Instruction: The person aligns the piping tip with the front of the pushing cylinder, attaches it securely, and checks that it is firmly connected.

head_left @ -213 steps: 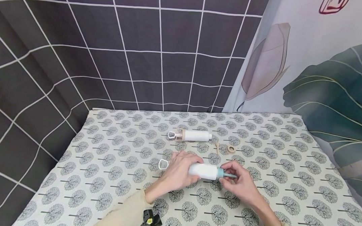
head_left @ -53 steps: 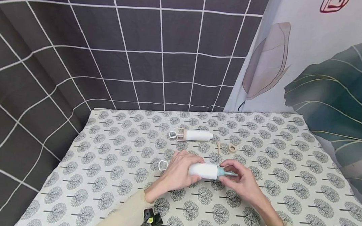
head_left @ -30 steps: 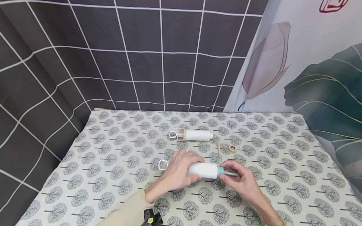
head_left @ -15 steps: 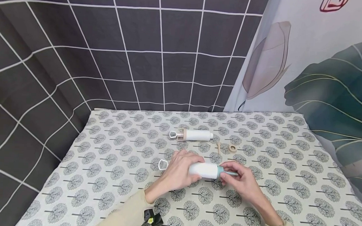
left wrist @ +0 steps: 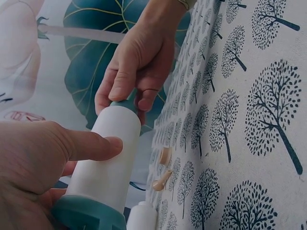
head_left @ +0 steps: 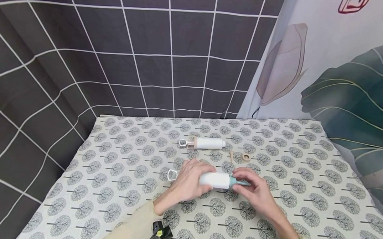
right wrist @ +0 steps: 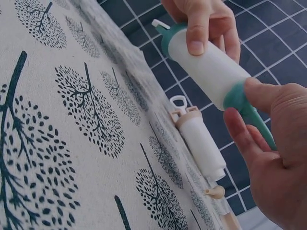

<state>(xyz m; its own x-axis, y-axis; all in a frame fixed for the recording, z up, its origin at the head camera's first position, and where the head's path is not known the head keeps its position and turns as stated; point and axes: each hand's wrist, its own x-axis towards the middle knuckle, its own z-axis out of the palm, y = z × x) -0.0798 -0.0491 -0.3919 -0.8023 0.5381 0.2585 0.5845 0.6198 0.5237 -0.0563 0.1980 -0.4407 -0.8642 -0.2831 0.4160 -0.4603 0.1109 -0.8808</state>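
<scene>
Text: none legible | red outlined mark on pale curtain, cut by top edge: unreadable

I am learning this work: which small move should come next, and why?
Probably a twist of the teal cap by the right hand, which pinches it at the end of the white tube while the left hand grips the tube. Direction is unclear.

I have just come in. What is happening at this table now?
A person's left hand holds a white tube, while the right hand pinches the green nozzle at its end. A second white tube, with a beige collar, lies beyond them on the patterned cloth, near a slim beige piece and a small beige ring.
</scene>
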